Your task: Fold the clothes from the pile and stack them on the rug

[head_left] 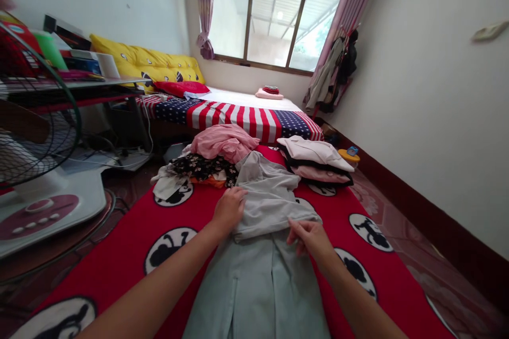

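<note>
A pale grey-green garment lies spread on a red blanket printed with black-and-white cartoon patches. Its upper part is folded back toward me in a bunched fold. My left hand rests closed on the left edge of that fold, gripping the cloth. My right hand pinches the fold's lower right edge with fingers curled.
A heap of loose clothes, pink and black floral, lies beyond the garment. A stack of folded clothes sits to the right. A standing fan and cluttered desk are at left, a flag-patterned bed behind.
</note>
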### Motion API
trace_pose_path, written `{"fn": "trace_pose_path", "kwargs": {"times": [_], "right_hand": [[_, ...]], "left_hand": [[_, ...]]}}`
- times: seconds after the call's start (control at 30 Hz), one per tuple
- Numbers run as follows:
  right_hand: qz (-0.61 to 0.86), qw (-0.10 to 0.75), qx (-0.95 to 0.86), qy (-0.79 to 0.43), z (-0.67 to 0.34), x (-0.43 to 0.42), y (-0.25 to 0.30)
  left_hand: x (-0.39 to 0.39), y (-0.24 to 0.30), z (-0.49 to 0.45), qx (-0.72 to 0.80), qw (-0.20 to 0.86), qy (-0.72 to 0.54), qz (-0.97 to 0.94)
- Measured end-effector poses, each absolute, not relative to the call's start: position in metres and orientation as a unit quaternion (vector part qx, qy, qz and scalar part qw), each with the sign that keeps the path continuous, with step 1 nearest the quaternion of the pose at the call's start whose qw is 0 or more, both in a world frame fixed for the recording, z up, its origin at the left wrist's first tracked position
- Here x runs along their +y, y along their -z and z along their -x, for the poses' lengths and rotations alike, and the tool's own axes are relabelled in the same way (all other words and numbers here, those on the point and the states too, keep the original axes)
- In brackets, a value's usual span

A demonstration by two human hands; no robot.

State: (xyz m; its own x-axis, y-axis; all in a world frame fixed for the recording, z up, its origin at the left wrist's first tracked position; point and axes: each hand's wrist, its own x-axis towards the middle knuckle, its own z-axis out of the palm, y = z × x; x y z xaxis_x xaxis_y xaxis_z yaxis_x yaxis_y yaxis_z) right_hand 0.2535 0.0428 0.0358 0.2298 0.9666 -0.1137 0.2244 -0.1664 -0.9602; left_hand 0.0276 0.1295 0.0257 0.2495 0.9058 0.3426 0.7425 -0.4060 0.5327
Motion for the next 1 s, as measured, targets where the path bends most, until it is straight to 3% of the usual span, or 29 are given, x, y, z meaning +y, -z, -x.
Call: {"fn": "trace_pose_path", "kwargs": {"times": [0.13, 0.23, 0.43, 0.6, 0.87, 1.0], "right_hand": [[0.650, 0.474, -0.544, -0.241, -0.273, 0.074, -0.057], [0.644, 0.433, -0.601, -0.190, -0.271, 0.103, -0.064], [0.599, 0.325, -0.680, -0.269, -0.248, 0.138, -0.065], [0.573, 0.264, -0.703, -0.329, -0.248, 0.155, -0.093], [0.530, 0.293, -0.684, -0.408, -0.220, 0.165, -0.145], [0.436, 0.340, -0.681, -0.480, -0.194, 0.165, -0.167]], "left_hand": [[0.153, -0.029, -0.047, 0.509, 0.151, -0.288, -0.797], [0.169, -0.030, -0.061, 0.495, 0.167, -0.269, -0.809], [0.177, -0.059, -0.063, 0.405, 0.201, -0.285, -0.845], [0.134, -0.079, -0.050, 0.376, 0.212, -0.411, -0.803], [0.064, -0.037, -0.048, 0.498, 0.054, -0.306, -0.810], [0.072, -0.035, -0.033, 0.507, 0.014, -0.410, -0.758]]}}
